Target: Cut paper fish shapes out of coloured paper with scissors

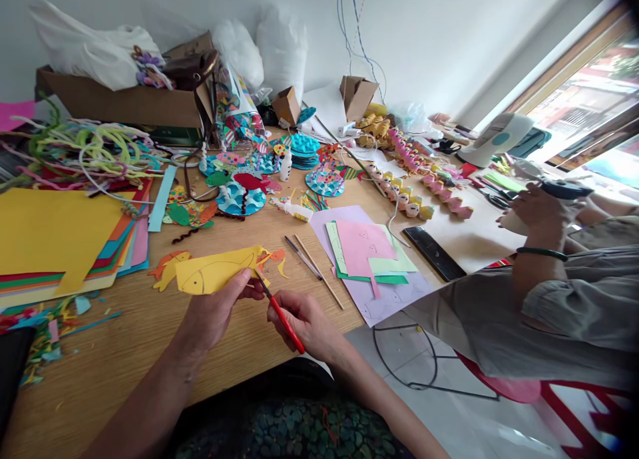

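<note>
Yellow paper piece [214, 274] is located at the near part of the wooden table [124, 349], directly in front of the person, and carries a drawn fish with its eye toward the left end. The left hand [217, 307] grasps the lower edge near the right end, thumb on the upper face and fingers curled beneath; this grip presumably steadies the paper close to the cutting point while leaving most of the outline exposed. The right hand [305, 318] is closed around the red-handled scissors [285, 322], blades directed up and left to the tail end; whether the blades are parted cannot be determined. This angle appears to keep the left fingertips beside the blades rather than across their line. An orange cut-out [167, 265] lies just beyond the left end of the paper. A pen [303, 257] and a thin wooden stick [319, 273] lie side by side to the right, probably set within reach but outside the working zone. Coloured sheets [54, 236] form a fanned stack at far left, which likely makes each colour easy to select.
</note>
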Available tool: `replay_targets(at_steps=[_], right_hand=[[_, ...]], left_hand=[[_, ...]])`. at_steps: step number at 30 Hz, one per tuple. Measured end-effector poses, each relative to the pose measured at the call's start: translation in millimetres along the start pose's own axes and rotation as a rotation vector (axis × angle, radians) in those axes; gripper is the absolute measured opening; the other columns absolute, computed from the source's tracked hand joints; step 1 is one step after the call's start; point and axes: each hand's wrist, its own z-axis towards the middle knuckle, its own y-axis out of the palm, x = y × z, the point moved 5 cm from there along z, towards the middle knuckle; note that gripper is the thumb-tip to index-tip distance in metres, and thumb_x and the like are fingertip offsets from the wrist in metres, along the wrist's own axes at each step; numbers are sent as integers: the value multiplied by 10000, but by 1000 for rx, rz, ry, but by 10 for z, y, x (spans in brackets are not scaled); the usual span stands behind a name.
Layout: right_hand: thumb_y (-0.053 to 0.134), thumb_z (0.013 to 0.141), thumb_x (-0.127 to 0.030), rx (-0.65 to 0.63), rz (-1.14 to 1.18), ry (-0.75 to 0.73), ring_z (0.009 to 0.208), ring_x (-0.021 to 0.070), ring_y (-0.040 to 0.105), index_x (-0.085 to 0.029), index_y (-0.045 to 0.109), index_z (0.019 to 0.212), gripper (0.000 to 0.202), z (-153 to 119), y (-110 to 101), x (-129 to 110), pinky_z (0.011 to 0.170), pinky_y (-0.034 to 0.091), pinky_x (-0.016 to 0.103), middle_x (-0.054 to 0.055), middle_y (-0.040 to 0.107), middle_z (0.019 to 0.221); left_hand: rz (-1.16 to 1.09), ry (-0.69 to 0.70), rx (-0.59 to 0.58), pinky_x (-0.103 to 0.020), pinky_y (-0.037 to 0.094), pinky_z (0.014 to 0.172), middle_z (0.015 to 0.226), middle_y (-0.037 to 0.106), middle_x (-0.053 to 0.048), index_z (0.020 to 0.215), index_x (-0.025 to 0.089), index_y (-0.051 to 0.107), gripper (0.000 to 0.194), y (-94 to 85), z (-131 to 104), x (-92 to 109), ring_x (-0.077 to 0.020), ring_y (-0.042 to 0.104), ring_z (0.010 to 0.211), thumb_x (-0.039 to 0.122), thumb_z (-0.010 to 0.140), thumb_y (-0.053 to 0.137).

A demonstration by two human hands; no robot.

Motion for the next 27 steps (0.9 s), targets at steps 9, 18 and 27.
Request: replay_targets(at_steps=[9,18,27], right_hand=[[546,836,-651,-15,-35,-4,526,86,322,-186,457,669,502,-19,-14,-2,478,245,222,-46,371,578],[475,873,-660,-19,-96,-22,517,85,336,-178,474,673,521,-29,-20,17,475,253,220,-41,388,574],[518,871,-616,-27,-149,-26,548,91,345,-170,495,678,487,-42,-49,21,494,269,225,-40,403,592]], left_hand=[[36,-56,-17,-245,588,495,653,765,-19,666,144,751,166,6,1,15,-156,676,557,251,545,787],[113,-39,-74,-257,588,510,649,747,-17,659,148,746,139,-23,3,50,-156,664,549,255,572,765],[163,-58,-225,-220,583,542,697,751,-7,714,174,761,108,-56,33,37,-140,676,591,259,649,745]])
